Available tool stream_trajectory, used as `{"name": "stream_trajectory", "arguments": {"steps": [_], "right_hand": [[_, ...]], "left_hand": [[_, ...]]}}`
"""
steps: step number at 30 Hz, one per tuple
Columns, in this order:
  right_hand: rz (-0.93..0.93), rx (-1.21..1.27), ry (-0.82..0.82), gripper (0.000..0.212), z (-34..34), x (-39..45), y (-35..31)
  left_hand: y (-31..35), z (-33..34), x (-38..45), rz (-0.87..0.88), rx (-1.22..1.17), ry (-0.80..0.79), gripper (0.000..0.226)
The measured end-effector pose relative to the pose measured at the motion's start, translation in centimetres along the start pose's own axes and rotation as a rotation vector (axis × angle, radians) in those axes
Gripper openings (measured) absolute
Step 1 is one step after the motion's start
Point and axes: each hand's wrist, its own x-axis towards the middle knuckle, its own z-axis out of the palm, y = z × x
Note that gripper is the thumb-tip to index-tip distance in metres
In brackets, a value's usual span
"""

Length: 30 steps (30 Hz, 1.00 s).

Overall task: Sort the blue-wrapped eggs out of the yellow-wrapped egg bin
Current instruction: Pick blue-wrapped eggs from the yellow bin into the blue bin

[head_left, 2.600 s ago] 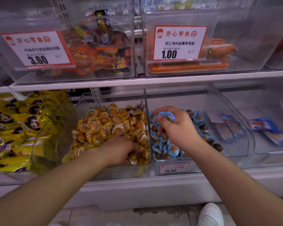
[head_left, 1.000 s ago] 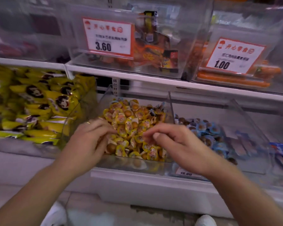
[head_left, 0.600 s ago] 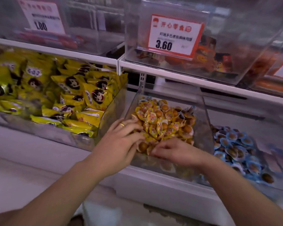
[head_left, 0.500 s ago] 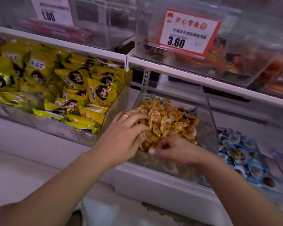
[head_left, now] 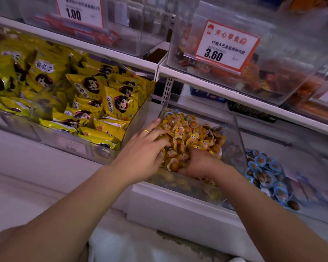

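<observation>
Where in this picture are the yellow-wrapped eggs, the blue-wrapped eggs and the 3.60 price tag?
yellow-wrapped eggs (head_left: 192, 134): head view, middle of the pile in their bin.
blue-wrapped eggs (head_left: 263, 171): head view, middle of the heap to the right.
3.60 price tag (head_left: 226, 47): head view, centre of the card.

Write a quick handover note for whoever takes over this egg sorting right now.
Left hand: fingers spread, resting on the yellow-wrapped eggs in the clear bin, holding nothing visible.
Right hand: fingers dug into the pile at the bin's front; any grip is hidden.
Blue-wrapped eggs fill the bin to the right.
Left: a bluish wrapper edge at the yellow pile's back right may be a stray; keep checking.
</observation>
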Motion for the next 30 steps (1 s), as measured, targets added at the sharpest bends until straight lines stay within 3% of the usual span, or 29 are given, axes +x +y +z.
{"name": "stream_trajectory", "arguments": {"steps": [2,8,10,12,13,15,19,21,25,30], "right_hand": [[0.046,-0.117,0.036,0.061,-0.5,-0.4,0.7],[0.041,-0.246,0.021,0.048,-2.2,-1.9,1.9],[-0.016,-0.313,0.082,0.042,-2.9,-3.0,1.6],[-0.115,-0.217,0.179,0.028,-3.2,-4.0,0.8],[-0.154,-0.047,0.150,0.024,-3.1,-4.3,0.6],[-0.133,0.278,-0.084,0.032,-2.5,-4.8,0.0],[-0.013,0.405,-0.291,0.039,-1.5,-4.9,1.5],[0.023,0.381,-0.329,0.040,-1.1,-4.5,2.1],[0.010,0.216,-0.354,0.068,-0.2,-3.3,1.8],[-0.021,0.214,-0.362,0.063,-0.2,-2.7,0.5]], "left_hand": [[-0.3,-0.2,-0.2,0.001,-0.010,-0.009,0.030],[-0.7,-0.7,-0.8,0.015,-0.013,-0.028,0.027],[-0.8,-0.7,-0.8,0.012,-0.021,-0.037,0.028],[-0.7,-0.8,-0.8,0.011,-0.025,-0.041,0.028],[-0.6,-0.7,-0.7,0.012,-0.028,-0.037,0.028],[-0.5,-0.6,-0.7,0.011,-0.034,-0.028,0.027],[-0.3,-0.4,-0.7,0.012,-0.038,-0.021,0.027],[-0.2,-0.3,-0.7,0.016,-0.031,-0.013,0.027],[0.0,-0.1,-0.8,0.013,-0.020,-0.020,0.028],[0.0,-0.1,-1.1,0.002,-0.029,-0.028,0.028]]}}
